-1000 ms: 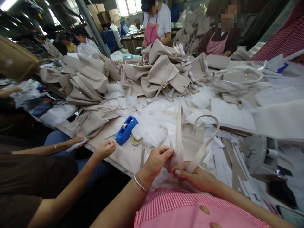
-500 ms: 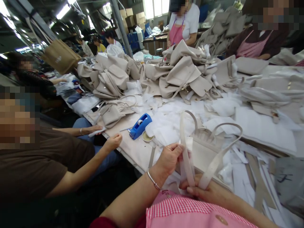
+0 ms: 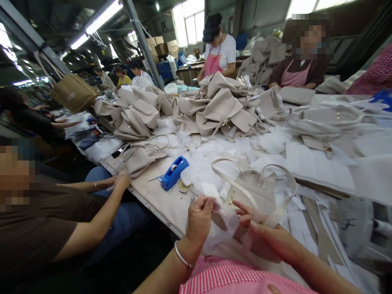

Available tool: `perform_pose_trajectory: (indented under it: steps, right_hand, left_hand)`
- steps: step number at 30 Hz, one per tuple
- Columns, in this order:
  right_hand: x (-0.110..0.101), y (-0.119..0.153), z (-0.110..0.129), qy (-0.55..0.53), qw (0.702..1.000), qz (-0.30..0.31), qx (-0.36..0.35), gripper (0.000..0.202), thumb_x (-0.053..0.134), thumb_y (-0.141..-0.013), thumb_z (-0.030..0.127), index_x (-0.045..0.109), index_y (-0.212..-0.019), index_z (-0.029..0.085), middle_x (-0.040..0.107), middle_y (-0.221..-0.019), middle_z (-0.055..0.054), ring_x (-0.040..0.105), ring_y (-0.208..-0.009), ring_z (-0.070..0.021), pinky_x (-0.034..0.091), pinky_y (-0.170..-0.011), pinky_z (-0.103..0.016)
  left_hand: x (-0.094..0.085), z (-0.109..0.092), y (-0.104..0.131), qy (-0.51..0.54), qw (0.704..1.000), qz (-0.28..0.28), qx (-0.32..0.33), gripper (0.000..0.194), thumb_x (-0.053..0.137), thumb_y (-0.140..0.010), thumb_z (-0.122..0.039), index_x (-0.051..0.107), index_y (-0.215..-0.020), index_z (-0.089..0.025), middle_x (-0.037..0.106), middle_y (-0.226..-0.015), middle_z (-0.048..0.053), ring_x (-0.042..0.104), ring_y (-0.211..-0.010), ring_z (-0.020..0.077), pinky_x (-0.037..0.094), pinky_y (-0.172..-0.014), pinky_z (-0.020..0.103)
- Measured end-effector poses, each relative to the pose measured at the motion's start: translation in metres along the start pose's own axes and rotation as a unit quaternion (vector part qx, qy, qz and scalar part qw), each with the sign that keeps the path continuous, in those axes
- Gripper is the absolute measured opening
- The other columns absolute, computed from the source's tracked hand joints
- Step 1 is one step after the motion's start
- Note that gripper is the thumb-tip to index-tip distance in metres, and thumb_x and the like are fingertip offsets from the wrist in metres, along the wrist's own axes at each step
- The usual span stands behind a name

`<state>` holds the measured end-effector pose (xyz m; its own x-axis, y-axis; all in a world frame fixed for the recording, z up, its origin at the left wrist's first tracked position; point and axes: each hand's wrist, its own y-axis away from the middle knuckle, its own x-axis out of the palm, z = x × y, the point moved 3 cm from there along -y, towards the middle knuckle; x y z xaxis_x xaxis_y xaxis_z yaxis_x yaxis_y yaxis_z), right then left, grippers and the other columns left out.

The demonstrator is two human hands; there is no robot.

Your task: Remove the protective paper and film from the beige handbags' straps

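Beige bag (image 3: 260, 192) and thin white wrap (image 3: 230, 220), two bare hands at the near table edge.
Left hand (image 3: 199, 218): thumb and forefinger pinched closed on the white wrap. Right hand (image 3: 266, 232): fingers part-spread, at the base of the strap (image 3: 281, 208); can't tell if it grips. Beige bag is just beyond the hands on the table (image 3: 150, 185), straps looping up. White wrap looks light, limp, probably slippery, easily torn: take by an edge, fingertips. Bag looks soft, fairly light; hold near the strap base, since the loops likely flop. Farther out: blue tape dispenser (image 3: 174, 173), then bag pile (image 3: 220, 106).
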<state>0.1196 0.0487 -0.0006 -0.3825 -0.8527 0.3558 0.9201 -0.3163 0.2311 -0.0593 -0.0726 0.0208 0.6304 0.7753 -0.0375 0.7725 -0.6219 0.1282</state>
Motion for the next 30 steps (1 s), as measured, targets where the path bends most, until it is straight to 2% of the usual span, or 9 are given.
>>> perform_pose_trajectory:
  steps: [3, 8, 13, 15, 16, 18, 20, 25, 30]
  right_hand:
    - [0.002, -0.003, 0.002, -0.033, 0.998, 0.044, 0.018, 0.035, 0.071, -0.082, 0.051, 0.077, -0.102, 0.023, 0.032, -0.159, -0.006, 0.033, -0.143, -0.0320, 0.026, -0.117, -0.047]
    - [0.016, -0.009, 0.001, -0.108, 0.993, -0.008, 0.054, 0.029, 0.076, -0.077, 0.044, 0.078, -0.096, 0.022, 0.065, -0.127, -0.013, 0.058, -0.119, -0.0330, 0.043, -0.105, -0.049]
    - [-0.009, -0.011, -0.006, -0.121, 0.976, -0.170, 0.065, 0.031, 0.079, -0.071, 0.048, 0.079, -0.092, 0.026, 0.070, -0.115, -0.009, 0.063, -0.109, -0.0311, 0.052, -0.095, -0.043]
    - [-0.022, -0.013, -0.008, -0.070, 0.976, -0.192, 0.076, 0.037, 0.076, -0.073, 0.052, 0.078, -0.100, 0.026, 0.070, -0.118, -0.010, 0.062, -0.112, -0.0331, 0.053, -0.093, -0.043]
    - [-0.027, -0.014, -0.009, -0.039, 0.977, -0.191, 0.082, 0.041, 0.074, -0.075, 0.054, 0.077, -0.105, 0.026, 0.070, -0.118, -0.011, 0.061, -0.113, -0.0344, 0.052, -0.093, -0.044]
    - [-0.031, -0.018, -0.011, 0.012, 0.979, -0.186, 0.089, 0.047, 0.069, -0.079, 0.057, 0.074, -0.113, 0.025, 0.069, -0.119, -0.012, 0.059, -0.116, -0.0358, 0.051, -0.093, -0.046]
    - [-0.029, -0.022, -0.011, 0.030, 0.979, -0.181, 0.092, 0.050, 0.067, -0.080, 0.058, 0.073, -0.116, 0.024, 0.069, -0.119, -0.013, 0.059, -0.116, -0.0360, 0.051, -0.092, -0.046]
    - [-0.020, -0.025, -0.008, 0.000, 0.976, -0.202, 0.082, 0.046, 0.070, -0.080, 0.057, 0.074, -0.111, 0.022, 0.070, -0.117, -0.012, 0.060, -0.114, -0.0331, 0.048, -0.096, -0.045]
    - [-0.016, -0.026, -0.005, -0.050, 0.978, -0.194, 0.056, 0.043, 0.074, -0.077, 0.054, 0.076, -0.103, 0.019, 0.071, -0.115, -0.012, 0.059, -0.116, -0.0318, 0.046, -0.101, -0.044]
  left_hand:
    - [0.007, -0.017, 0.020, -0.126, 0.976, 0.158, 0.086, 0.030, 0.060, -0.091, -0.040, 0.073, -0.075, -0.018, 0.067, -0.070, 0.004, 0.059, -0.068, 0.0176, 0.046, -0.070, 0.030]
    - [0.015, -0.002, 0.035, -0.138, 0.937, 0.320, 0.037, 0.016, 0.061, -0.086, -0.026, 0.071, -0.076, -0.017, 0.062, -0.069, 0.001, 0.053, -0.062, 0.0148, 0.040, -0.056, 0.026]
    - [-0.046, 0.038, 0.037, -0.271, 0.802, 0.528, -0.064, 0.012, 0.065, -0.073, -0.017, 0.074, -0.078, -0.023, 0.066, -0.066, -0.002, 0.059, -0.059, 0.0158, 0.044, -0.056, 0.026]
    - [-0.082, 0.047, 0.023, -0.394, 0.774, 0.488, -0.084, 0.010, 0.068, -0.071, -0.020, 0.076, -0.075, -0.025, 0.070, -0.066, -0.002, 0.062, -0.059, 0.0173, 0.046, -0.056, 0.026]
    - [-0.097, 0.049, 0.009, -0.462, 0.776, 0.422, -0.081, 0.011, 0.067, -0.074, -0.022, 0.076, -0.079, -0.025, 0.073, -0.072, 0.000, 0.065, -0.064, 0.0186, 0.048, -0.059, 0.027]
    - [-0.119, 0.049, -0.024, -0.565, 0.779, 0.265, -0.059, 0.027, 0.058, -0.085, -0.030, 0.075, -0.106, -0.024, 0.076, -0.098, 0.007, 0.070, -0.088, 0.0242, 0.051, -0.079, 0.031]
    - [-0.126, 0.055, -0.060, -0.616, 0.769, 0.163, -0.055, 0.051, 0.050, -0.092, -0.040, 0.054, -0.139, -0.021, 0.069, -0.120, 0.018, 0.065, -0.110, 0.0339, 0.047, -0.093, 0.044]
    - [-0.115, 0.089, -0.127, -0.661, 0.733, 0.126, -0.105, 0.091, 0.057, -0.082, -0.064, 0.024, -0.154, -0.020, 0.071, -0.112, 0.023, 0.066, -0.106, 0.0439, 0.048, -0.086, 0.052]
    - [-0.111, 0.097, -0.149, -0.679, 0.713, 0.137, -0.110, 0.085, 0.057, -0.081, -0.065, 0.037, -0.148, -0.016, 0.072, -0.111, 0.023, 0.067, -0.105, 0.0431, 0.050, -0.084, 0.050]
